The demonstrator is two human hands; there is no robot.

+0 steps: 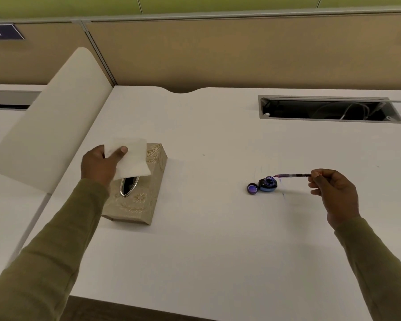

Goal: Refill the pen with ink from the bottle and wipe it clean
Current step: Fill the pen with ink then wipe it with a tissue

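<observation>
Olive sleeves frame the desk point(218, 228). Left hand point(100, 166) pinches a tissue point(132, 158); right hand point(333, 191) pinches the pen point(292, 175), held level, nib pointing left toward the tissue, above the ink bottle point(268, 183).

A: What is in the white desk point(218, 239) far from us?
B: At two o'clock an open cable hatch point(329, 120) is sunk in the top, with pale cables point(354, 107) inside.
A: And to the left?
B: At ten o'clock a cream divider panel point(51, 126) with a rounded corner stands at the desk's edge. At twelve is a beige partition wall point(218, 54); at eleven, a dark sign point(2, 32) on it reads "247".
</observation>
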